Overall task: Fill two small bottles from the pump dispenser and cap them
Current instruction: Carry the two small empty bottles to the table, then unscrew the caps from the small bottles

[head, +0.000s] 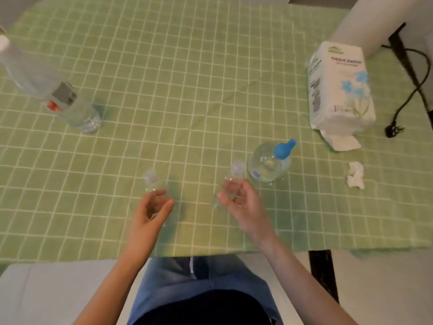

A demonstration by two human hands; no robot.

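The worktop (210, 66) carries a tissue pack (339, 85) at 2 o'clock and the pump dispenser (269, 163) at 3 o'clock. The left hand (152, 212), grip curled, holds the left small bottle (154, 185) at 8 o'clock. The right hand (241, 202) pinches the right small bottle (230, 184) at 5. I'd keep both upright and uncap one first. Pack print: "TISSUE PAPER".

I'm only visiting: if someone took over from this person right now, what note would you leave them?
Left hand: fingers curled round the left small bottle.
Right hand: grips the right small bottle, beside the blue-topped pump dispenser.
Done: both bottles appear capped.
Left: fill levels cannot be read through the clear plastic; check them, top up from the dispenser if short, then recap.
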